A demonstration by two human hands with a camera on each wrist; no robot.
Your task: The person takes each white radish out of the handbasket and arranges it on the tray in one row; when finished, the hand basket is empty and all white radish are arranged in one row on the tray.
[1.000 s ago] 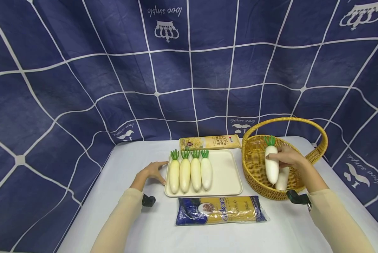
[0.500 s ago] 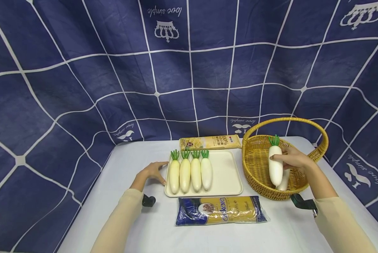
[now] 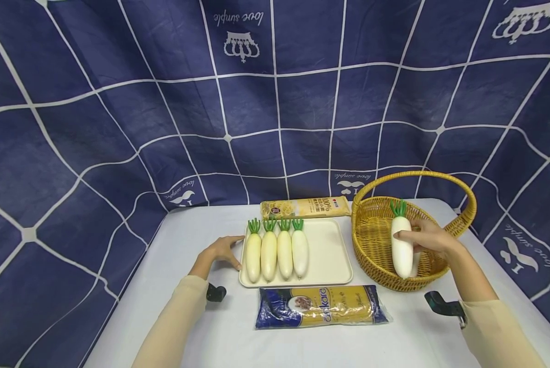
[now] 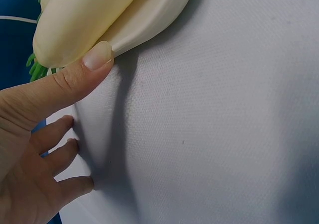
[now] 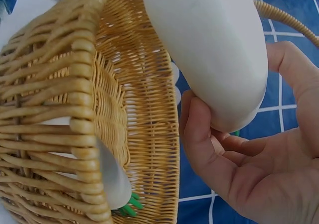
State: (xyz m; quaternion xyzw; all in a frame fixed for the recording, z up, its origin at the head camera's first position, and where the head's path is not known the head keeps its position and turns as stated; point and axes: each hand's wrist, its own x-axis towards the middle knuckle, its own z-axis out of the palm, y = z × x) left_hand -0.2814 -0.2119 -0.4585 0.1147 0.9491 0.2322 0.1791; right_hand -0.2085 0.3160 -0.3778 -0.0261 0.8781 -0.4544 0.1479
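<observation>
In the head view my right hand (image 3: pixel 429 236) grips a white radish (image 3: pixel 401 250) with green leaves, held over the wicker basket (image 3: pixel 371 266). Thumb and fingers wrap the radish's sides in the right wrist view. A second white radish (image 5: pixel 113 179) lies inside the basket, mostly covered by the held one in the head view. My left hand (image 3: pixel 221 250) is at the left edge of a cream tray (image 3: pixel 330 250), thumb (image 4: pixel 94 59) against the rim and the other fingers spread apart. Several radishes (image 3: pixel 269 255) with green tops lie side by side on the tray's left part.
A yellow noodle packet (image 3: pixel 304 206) lies behind the tray. In front of it is a blue and yellow pasta packet (image 3: pixel 321 305). The basket's tall handle (image 3: pixel 415 175) arches over its opening. A blue checked curtain (image 3: pixel 275 102) hangs behind the white table (image 3: pixel 330 347).
My right hand has shifted slightly right and toward me with the radish, staying over the basket. The left hand has stayed at the tray's edge.
</observation>
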